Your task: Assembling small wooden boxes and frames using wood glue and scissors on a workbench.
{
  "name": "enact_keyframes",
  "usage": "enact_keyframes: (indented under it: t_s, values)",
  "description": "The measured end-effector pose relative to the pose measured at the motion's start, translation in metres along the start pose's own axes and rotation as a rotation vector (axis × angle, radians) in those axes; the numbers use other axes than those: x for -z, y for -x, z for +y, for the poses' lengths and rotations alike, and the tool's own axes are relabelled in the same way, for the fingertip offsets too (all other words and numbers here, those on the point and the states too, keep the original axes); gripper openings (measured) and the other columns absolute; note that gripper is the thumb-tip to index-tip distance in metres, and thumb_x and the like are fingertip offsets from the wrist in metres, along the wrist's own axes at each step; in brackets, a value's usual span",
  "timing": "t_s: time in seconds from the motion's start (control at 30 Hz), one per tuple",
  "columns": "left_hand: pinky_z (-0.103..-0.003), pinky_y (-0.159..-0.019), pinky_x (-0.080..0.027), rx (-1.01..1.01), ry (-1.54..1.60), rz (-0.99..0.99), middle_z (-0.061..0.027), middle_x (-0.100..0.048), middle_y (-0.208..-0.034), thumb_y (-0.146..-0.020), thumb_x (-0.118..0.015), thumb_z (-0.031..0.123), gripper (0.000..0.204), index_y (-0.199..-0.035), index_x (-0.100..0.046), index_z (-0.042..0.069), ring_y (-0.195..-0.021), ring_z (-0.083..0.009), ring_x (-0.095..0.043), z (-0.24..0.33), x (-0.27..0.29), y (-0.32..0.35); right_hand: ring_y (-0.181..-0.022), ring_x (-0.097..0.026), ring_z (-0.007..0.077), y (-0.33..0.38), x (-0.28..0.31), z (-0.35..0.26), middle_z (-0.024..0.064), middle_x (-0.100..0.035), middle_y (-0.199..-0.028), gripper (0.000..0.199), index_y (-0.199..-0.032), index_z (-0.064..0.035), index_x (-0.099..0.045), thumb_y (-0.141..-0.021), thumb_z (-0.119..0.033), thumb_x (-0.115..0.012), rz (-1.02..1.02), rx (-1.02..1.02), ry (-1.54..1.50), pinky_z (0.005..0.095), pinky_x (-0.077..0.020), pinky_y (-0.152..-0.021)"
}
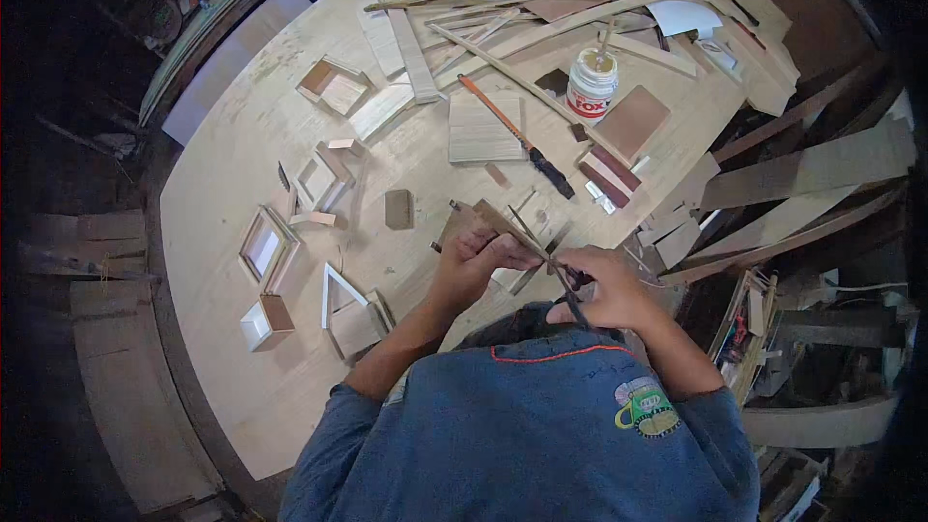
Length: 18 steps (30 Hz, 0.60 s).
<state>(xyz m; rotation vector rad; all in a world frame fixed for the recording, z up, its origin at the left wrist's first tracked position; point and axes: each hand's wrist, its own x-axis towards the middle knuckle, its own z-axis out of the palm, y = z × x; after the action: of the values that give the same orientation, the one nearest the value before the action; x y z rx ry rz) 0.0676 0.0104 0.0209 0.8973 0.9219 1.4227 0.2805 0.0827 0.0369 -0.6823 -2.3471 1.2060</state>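
Over the near edge of the counter (242, 184), the left hand (471, 266) has its fingers pinched on a thin wooden strip (522, 232) while the right hand (604, 292) grips dark-handled scissors (570, 292) at the strip's end.

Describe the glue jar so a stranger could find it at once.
Start at the big pale wooden table and look to its far right part, beyond the person's hands. The glue jar stands upright beside a brown board. It is the only round white container there, with a stick poking from its top.
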Motion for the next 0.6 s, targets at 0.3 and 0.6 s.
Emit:
enact_keyframes:
  t_s: [0.3, 0.6]
  values:
    - [-0.036, -0.075, -0.057, 0.028, 0.003, -0.027, -0.0166, -0.064, -0.097, -0.093, -0.053, 0.011, 0.023, -0.107, -0.054, -0.006, -0.084, -0.0262, -0.067, -0.002, 0.004, 0.005, -0.070, -0.060, 0.0287, 0.002, 0.002, -0.012, 0.0159, -0.063, -0.079, 0.065, -0.101, -0.0006, -0.064, -0.054, -0.041, -0.085, -0.029, -0.091, -0.007, 0.0355, -0.0459, -0.063]
    - [-0.037, -0.072, -0.057, 0.058, 0.013, -0.053, -0.0193, -0.065, -0.093, -0.091, -0.056, 0.014, 0.022, -0.099, -0.057, -0.007, -0.083, -0.0276, -0.067, -0.004, 0.004, 0.006, -0.077, -0.062, 0.0325, -0.004, -0.002, -0.012, 0.0149, -0.064, -0.078, 0.060, -0.092, -0.0029, -0.067, -0.052, -0.045, -0.084, 0.066, 0.083, 0.151, 0.0406, -0.0476, -0.067]
